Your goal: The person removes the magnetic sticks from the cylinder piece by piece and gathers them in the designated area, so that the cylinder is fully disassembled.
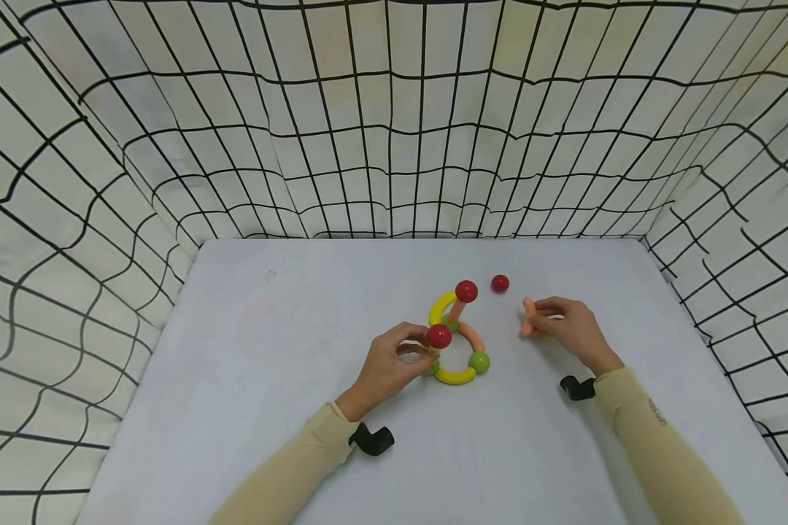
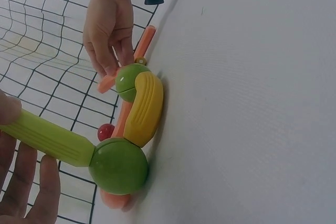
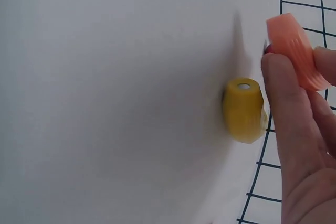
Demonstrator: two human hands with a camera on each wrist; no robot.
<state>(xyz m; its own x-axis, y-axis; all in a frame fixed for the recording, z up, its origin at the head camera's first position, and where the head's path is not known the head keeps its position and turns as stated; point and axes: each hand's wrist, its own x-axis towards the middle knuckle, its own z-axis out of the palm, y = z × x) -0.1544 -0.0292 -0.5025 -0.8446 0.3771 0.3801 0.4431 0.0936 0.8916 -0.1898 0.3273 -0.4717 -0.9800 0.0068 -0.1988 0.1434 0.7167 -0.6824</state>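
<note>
Curved toy building sticks and green balls form a ring; a yellow curved stick and a green ball show at its near side. My left hand grips a lime stick that rises from a green ball of the ring. On top of it sits a red ball. Further back, an orange stick stands upright, topped by another red ball. Off to the right, my right hand pinches an orange curved stick between thumb and fingers, above the table.
A yellow stick lies on the table below my right hand, a pale round spot in its end. One loose red ball rests behind the ring. Black netting over white walls borders the white table at back and sides.
</note>
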